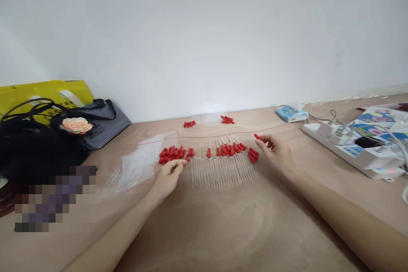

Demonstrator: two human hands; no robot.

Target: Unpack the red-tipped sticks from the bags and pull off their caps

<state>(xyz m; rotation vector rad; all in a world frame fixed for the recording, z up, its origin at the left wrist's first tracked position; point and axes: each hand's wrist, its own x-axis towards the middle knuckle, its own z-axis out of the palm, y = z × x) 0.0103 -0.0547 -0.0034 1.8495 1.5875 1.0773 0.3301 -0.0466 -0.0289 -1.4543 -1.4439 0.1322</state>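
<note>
My left hand [168, 177] pinches a clear dropper tube [185, 155], its upper end standing out past the fingertips. Between the fingertips of my right hand [276, 153] is a red rubber bulb [259, 137]. A row of clear dropper tubes [219, 173] lies side by side on the table between my hands. Just beyond the row lie several droppers with red bulbs fitted [225, 150], tips pointing to the wall. A heap of loose red bulbs [172, 155] lies beyond my left hand, and a few more bulbs [253, 155] lie left of my right hand.
Clear zip bags [137, 165] lie left of the bulbs. More bulbs [227, 119] and tubes [210, 120] sit near the wall. At right are a tissue pack [291, 113] and a white power strip [338, 144] with plugs and cables; bags [106, 123] stand at left.
</note>
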